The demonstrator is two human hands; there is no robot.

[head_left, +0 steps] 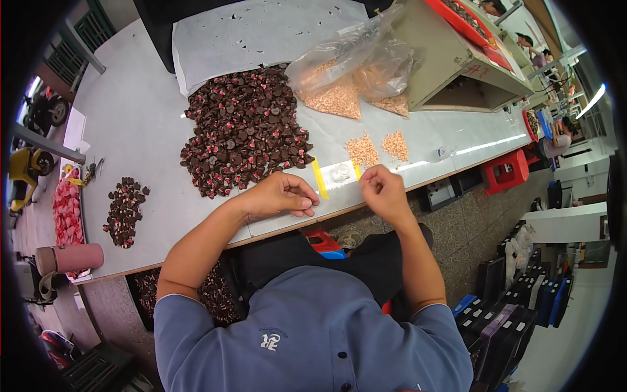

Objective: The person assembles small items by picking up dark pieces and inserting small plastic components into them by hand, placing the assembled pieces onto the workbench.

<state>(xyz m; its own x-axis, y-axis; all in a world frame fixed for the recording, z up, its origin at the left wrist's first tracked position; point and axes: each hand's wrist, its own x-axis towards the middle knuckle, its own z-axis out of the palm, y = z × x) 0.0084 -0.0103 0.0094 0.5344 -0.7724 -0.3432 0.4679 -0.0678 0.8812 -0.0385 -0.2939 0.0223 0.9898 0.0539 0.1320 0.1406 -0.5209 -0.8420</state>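
Head cam: L hand [277,195], R hand [385,194] curled, contents unclear; dark pcs [241,134] beyond L.

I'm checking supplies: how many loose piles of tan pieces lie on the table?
2: the left pile is beyond the right hand, the right pile beside it. Any behind the plastic bags would be hidden.

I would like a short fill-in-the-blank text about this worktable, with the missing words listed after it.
1. The large heap of dark brown, red-flecked pieces is nearer to the person's ___ hand.
2. Loose pale-orange bits lie beyond the bare right hand in ___ small heaps.
3. The thin tape strips on the smooth pale table are ___.
4. The lidded cylindrical container is mostly ___.
Missing words: left; two; yellow; pink.
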